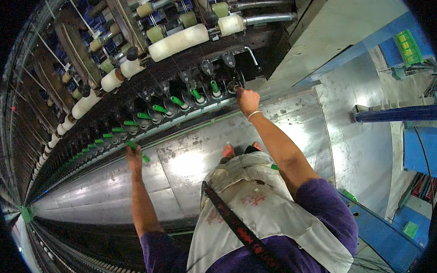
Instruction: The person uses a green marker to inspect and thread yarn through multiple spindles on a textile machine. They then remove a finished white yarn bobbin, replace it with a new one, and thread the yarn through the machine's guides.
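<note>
A long row of spindles with green bobbins (196,94) runs along the spinning machine, curving away to the left. My left hand (133,158) is closed on green bobbins (132,144); a green end sticks out above the fingers and another beside them. It is held low, in front of the row. At the right end of the row, my right hand (248,99) reaches to the last spindle position (234,84), which shows no green bobbin. Its fingers are curled together there, and what they grip is too dark to make out. One green bobbin (215,88) stands just left of it.
White rollers (179,43) and dark arms line the machine above the spindles. A grey end cabinet (325,41) stands at right. A shiny metal floor (203,160) lies beneath me. Farther right are a blue beam (400,114) and a green crate (407,47).
</note>
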`<state>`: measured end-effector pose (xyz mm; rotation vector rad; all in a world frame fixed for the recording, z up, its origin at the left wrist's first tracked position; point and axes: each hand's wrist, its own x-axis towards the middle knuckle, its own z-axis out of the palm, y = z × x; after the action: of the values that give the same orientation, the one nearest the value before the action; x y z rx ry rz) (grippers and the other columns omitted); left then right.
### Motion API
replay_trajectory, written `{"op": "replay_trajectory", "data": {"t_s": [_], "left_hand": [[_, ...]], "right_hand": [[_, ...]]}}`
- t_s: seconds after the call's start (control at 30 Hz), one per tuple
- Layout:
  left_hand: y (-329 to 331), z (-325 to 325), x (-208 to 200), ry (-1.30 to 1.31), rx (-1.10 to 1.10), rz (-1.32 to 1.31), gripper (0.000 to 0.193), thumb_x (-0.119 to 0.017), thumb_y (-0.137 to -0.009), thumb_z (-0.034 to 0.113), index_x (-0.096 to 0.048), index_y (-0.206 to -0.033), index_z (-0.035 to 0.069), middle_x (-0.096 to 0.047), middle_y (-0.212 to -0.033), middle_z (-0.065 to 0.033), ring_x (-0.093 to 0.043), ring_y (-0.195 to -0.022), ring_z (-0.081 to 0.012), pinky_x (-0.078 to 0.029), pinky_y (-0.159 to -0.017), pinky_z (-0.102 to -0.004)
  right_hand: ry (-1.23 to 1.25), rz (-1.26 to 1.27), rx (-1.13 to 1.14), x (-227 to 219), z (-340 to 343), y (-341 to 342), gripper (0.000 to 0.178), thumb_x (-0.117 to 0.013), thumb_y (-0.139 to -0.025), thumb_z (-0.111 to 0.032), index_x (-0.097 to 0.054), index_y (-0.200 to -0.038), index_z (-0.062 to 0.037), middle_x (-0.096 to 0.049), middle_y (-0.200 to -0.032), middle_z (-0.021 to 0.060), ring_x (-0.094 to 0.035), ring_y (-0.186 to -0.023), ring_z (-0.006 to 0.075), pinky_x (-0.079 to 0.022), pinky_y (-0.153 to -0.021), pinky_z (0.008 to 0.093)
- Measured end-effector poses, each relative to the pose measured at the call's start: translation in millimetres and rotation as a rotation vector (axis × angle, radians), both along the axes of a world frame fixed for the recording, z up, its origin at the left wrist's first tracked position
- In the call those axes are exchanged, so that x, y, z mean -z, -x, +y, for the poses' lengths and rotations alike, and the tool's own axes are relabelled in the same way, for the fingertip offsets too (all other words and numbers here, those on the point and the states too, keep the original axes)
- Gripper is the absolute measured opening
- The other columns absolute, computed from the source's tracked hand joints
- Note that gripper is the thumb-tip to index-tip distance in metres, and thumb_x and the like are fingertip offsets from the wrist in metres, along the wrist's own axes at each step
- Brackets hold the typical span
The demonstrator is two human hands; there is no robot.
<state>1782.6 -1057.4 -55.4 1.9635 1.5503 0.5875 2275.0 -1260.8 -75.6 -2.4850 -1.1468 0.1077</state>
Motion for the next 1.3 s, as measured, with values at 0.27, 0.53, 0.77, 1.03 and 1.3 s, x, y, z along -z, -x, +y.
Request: {"op": "replay_trajectory", "data": {"t_s": [0.27,0.53,0.77,1.03,1.3], "left_hand": [[-210.2,-141.6,-23.4,0.144,0.192,-0.934,0.017,-0.057,-0.089,-0.002,-0.056,-0.105,0.002,-0.063,-0.105,-0.0095,-0.061,-0.094,-0.0180,-0.048,-0.086,-0.0297],[-419.3,-144.0,-113.7,-0.187,0.366,-0.548,0.022,-0.060,-0.089,0.018,-0.053,-0.097,-0.002,-0.055,-0.091,-0.0174,-0.054,-0.089,-0.0353,-0.044,-0.078,-0.0413],[-431.1,-123.2,-70.3,0.071,0.528,-0.731,0.027,-0.054,-0.090,0.014,-0.050,-0.115,0.006,-0.053,-0.092,-0.0113,-0.053,-0.084,-0.0266,-0.043,-0.078,-0.0375],[-465.2,-154.4,-19.9,0.063,0.257,-0.368,0.086,-0.060,-0.069,-0.015,-0.016,-0.141,0.000,-0.051,-0.117,-0.0220,-0.053,-0.107,-0.0341,-0.043,-0.092,-0.0389],[-439.1,-180.2,-39.7,0.043,0.349,-0.341,0.095,-0.052,-0.074,-0.015,0.005,-0.148,0.003,-0.008,-0.151,-0.0254,-0.013,-0.141,-0.0359,-0.022,-0.113,-0.0380]], "right_hand": [[-0.029,0.215,-0.132,-84.8,-143.5,-94.1,0.017,-0.070,-0.076,-0.021,-0.073,-0.090,-0.0115,-0.067,-0.077,0.0156,-0.065,-0.068,0.0306,-0.052,-0.061,0.0370],[-0.132,1.035,-0.446,-168.4,-151.9,-63.6,0.015,-0.074,-0.079,-0.012,-0.069,-0.081,0.0017,-0.066,-0.072,0.0026,-0.056,-0.063,0.0089,-0.046,-0.059,0.0252],[-0.309,1.101,-0.199,-209.5,-146.1,-71.0,0.014,-0.067,-0.085,-0.014,-0.068,-0.078,-0.0017,-0.060,-0.065,0.0005,-0.052,-0.056,0.0062,-0.040,-0.049,0.0210],[-0.700,1.227,-0.456,-298.6,-22.0,-48.9,0.016,-0.065,-0.088,-0.016,-0.069,-0.093,-0.0019,-0.067,-0.073,0.0029,-0.053,-0.051,0.0035,-0.039,-0.044,0.0171],[-0.719,1.143,-0.392,-304.0,-21.7,-50.5,0.014,-0.065,-0.087,-0.016,-0.071,-0.092,-0.0033,-0.064,-0.067,0.0006,-0.046,-0.047,0.0020,-0.033,-0.042,0.0162]]}}
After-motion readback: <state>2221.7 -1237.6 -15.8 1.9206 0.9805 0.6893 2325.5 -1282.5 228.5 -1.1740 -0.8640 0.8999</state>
